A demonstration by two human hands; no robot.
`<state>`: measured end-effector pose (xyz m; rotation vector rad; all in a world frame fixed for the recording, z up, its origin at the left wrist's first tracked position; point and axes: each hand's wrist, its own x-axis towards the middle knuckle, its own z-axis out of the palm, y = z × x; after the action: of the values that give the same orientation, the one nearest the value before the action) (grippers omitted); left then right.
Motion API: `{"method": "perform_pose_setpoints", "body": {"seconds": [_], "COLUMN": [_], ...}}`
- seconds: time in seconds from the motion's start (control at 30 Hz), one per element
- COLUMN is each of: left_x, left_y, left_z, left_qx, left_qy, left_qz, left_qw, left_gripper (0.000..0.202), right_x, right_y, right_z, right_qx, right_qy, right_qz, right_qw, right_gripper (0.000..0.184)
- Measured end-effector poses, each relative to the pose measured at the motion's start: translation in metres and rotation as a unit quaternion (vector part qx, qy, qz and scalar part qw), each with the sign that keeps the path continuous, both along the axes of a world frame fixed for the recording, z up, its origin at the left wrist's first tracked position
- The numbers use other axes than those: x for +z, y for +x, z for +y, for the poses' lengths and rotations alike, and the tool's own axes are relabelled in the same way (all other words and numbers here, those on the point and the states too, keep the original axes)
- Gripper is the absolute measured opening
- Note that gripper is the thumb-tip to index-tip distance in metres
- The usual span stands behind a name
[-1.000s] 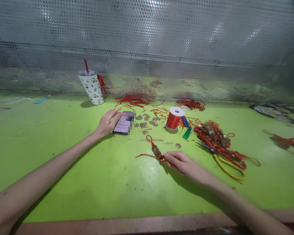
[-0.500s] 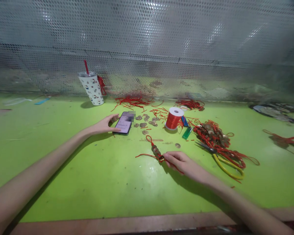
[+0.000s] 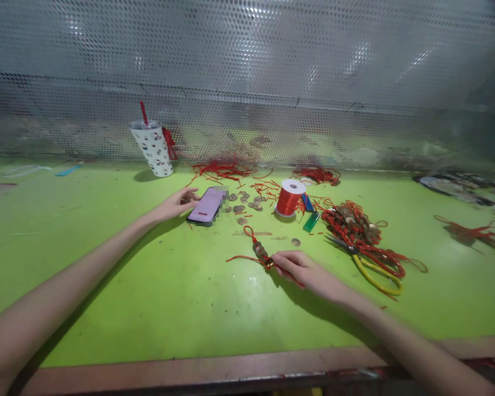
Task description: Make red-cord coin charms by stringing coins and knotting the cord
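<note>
My left hand [image 3: 179, 202] is at the left side of a smartphone [image 3: 206, 205] lying on the green table, fingers apart and holding nothing. The phone's screen is lit, with a pale page on it. Between the thumb and fingers of my right hand [image 3: 291, 264] is a coin string [image 3: 259, 249], made of several brown coins tied with red cord. A red loop stands out at its far end, and a loose cord end [image 3: 242, 257] trails left. Loose holed coins [image 3: 239, 208] lie scattered right of the phone.
A red cord spool [image 3: 289, 199] stands behind my right hand, beside green [image 3: 311, 222] and blue lighters. Yellow-handled scissors [image 3: 375, 272] lie near a pile of coin strings [image 3: 350, 223]. A tumbler with a straw [image 3: 153, 148] stands at the back left, before a perforated metal screen [image 3: 247, 82].
My left thumb has lifted off the phone, and the hand has drawn back a little. The phone's screen shows a different page. My right hand keeps hold of the coin string.
</note>
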<state>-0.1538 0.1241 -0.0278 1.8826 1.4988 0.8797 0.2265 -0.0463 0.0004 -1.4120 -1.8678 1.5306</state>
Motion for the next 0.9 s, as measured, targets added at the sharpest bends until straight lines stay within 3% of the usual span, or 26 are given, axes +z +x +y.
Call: {"method": "perform_pose_setpoints", "body": {"seconds": [0.1,0.33,0.47,0.53,0.57,0.63,0.73,0.8,0.9], "left_x": [-0.004,-0.006,0.006,0.014,0.019,0.027,0.032,0.03,0.023], "left_y": [0.008,0.017,0.039,0.062,0.076,0.106,0.143,0.158,0.167], "left_z": [0.0,-0.015,-0.043,-0.066,-0.079,-0.107,-0.143,-0.156,-0.16], "left_qx": [0.05,0.084,0.14,0.104,0.068,-0.026,-0.142,-0.174,-0.171], "left_qy": [0.036,0.065,0.208,0.245,0.228,0.144,0.039,-0.008,-0.038], "left_qz": [-0.04,-0.042,0.019,0.032,0.023,-0.006,-0.023,-0.021,-0.007], "left_qw": [0.997,0.993,0.968,0.963,0.971,0.989,0.989,0.984,0.985], "left_gripper": [0.053,0.049,0.036,0.031,0.029,0.028,0.021,0.017,0.014], "right_x": [0.001,0.003,0.004,0.004,0.005,0.005,0.004,0.003,0.002], "right_y": [-0.001,-0.001,-0.002,-0.002,-0.002,-0.002,-0.001,0.0,0.001], "right_z": [0.0,-0.001,-0.001,-0.001,0.0,0.0,0.0,0.001,0.0], "right_qx": [0.001,0.0,-0.002,-0.006,-0.008,-0.011,-0.009,-0.008,-0.018], "right_qy": [-0.004,-0.005,-0.011,-0.015,-0.016,-0.018,-0.023,-0.024,-0.022], "right_qz": [0.007,0.007,0.016,0.019,0.02,0.017,0.015,0.018,0.021], "right_qw": [1.0,1.0,1.0,1.0,1.0,1.0,1.0,1.0,0.999], "right_gripper": [0.049,0.047,0.047,0.047,0.046,0.045,0.044,0.044,0.043]}}
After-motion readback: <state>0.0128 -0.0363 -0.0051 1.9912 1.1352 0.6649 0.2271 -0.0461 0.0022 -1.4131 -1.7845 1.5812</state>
